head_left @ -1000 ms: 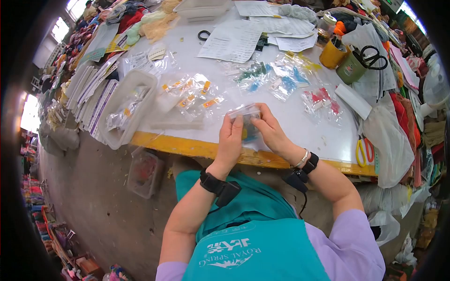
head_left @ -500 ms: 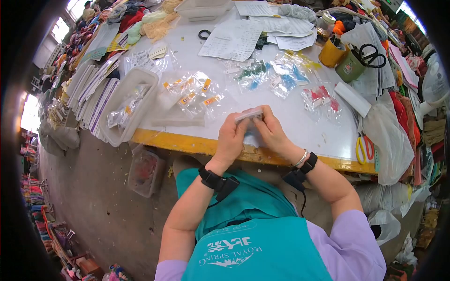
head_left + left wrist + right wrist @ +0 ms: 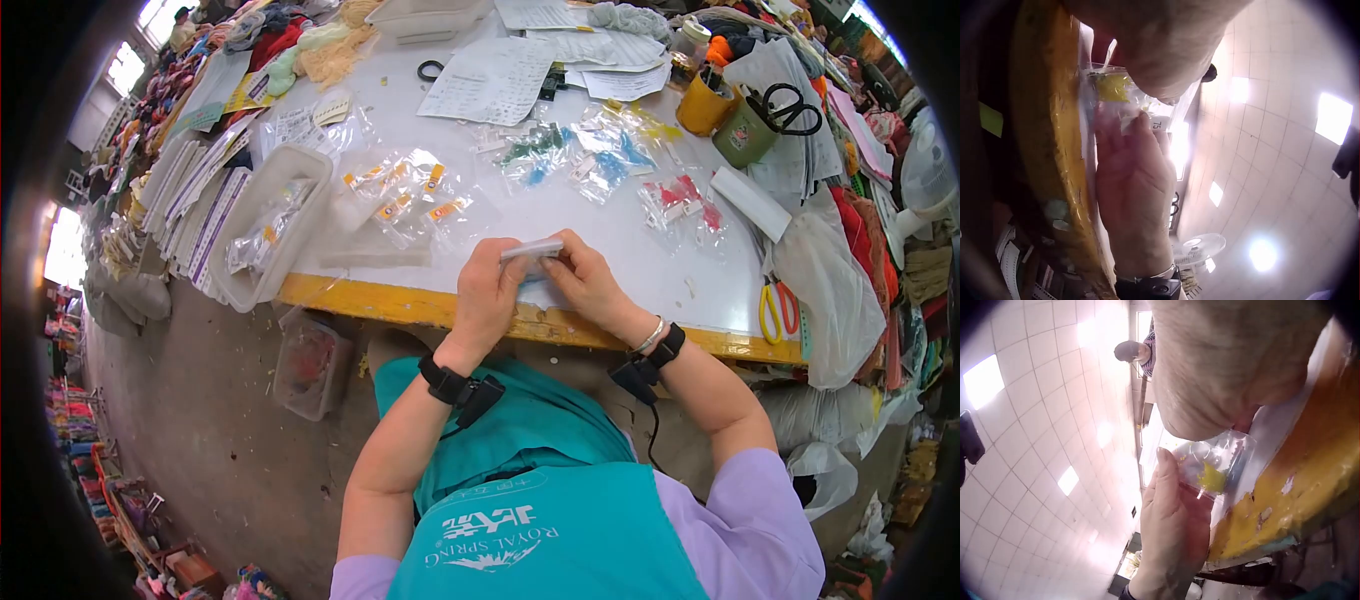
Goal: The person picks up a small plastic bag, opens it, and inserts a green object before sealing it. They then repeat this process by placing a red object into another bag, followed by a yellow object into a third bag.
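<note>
A small clear plastic bag [image 3: 531, 250] is held between both hands above the table's front edge. In the left wrist view the bag [image 3: 1114, 87] shows yellow contents and a white label marked 75; the right wrist view shows yellow and bluish contents in the bag [image 3: 1213, 477]. My left hand [image 3: 486, 295] pinches its left end, thumb toward the middle. Opposite it, my right hand [image 3: 589, 287] pinches the right end with thumb and fingers. The bag's upper edge looks like a narrow white strip from above.
Bags with orange labels [image 3: 410, 200] lie left of centre, beside a white bin [image 3: 225, 255]. Blue and green bags [image 3: 610, 160], red bags [image 3: 685, 205] and papers [image 3: 490, 80] lie beyond. At right are a green can [image 3: 745, 135], a yellow cup [image 3: 706, 105] and scissors [image 3: 779, 310].
The bag, earlier showing its broad face to the head view, has been tilted so mostly its white upper edge shows. Both hands have drawn closer around it and keep their grip.
</note>
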{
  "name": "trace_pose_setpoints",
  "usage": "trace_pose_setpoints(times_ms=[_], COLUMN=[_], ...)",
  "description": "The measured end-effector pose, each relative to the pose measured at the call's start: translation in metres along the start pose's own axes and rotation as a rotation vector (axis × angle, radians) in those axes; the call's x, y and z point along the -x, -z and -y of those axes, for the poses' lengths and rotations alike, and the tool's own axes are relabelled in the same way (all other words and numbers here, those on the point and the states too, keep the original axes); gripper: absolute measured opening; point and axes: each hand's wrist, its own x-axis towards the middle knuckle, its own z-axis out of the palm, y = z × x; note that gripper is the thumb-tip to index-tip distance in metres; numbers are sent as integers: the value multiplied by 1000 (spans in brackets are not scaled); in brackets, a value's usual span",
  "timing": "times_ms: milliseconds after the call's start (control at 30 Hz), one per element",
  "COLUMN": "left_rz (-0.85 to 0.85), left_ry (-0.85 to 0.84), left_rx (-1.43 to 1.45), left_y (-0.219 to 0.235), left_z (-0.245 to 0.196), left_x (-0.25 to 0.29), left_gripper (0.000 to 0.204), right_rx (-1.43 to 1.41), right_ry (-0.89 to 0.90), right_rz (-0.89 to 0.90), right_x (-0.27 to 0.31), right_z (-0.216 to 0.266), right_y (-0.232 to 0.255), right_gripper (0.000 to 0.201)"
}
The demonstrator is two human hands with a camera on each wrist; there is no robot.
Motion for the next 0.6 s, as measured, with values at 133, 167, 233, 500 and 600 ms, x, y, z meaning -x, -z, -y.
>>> trace_pose_setpoints(times_ms=[133,167,233,500,600], left_rz=[-85,-104,-144,-256,-165], left_ry=[186,226,309,627,774], left_rx=[474,545,687,883,856], left_y=[-5,-4,1,19,29], left_z=[-1,-3,-17,-26,-19], left_x=[2,1,-3,-5,-2], left_gripper=[16,15,14,7,10], right_rx=[-124,-92,-72,-95,-2], right_ry=[-32,-87,-155,100,233], right_rz=[35,78,121,49,37], right_x=[2,4,7,10,7], right_z=[6,12,17,26,46], right_y=[1,6,10,7,10], right_gripper=[17,17,16,11,10])
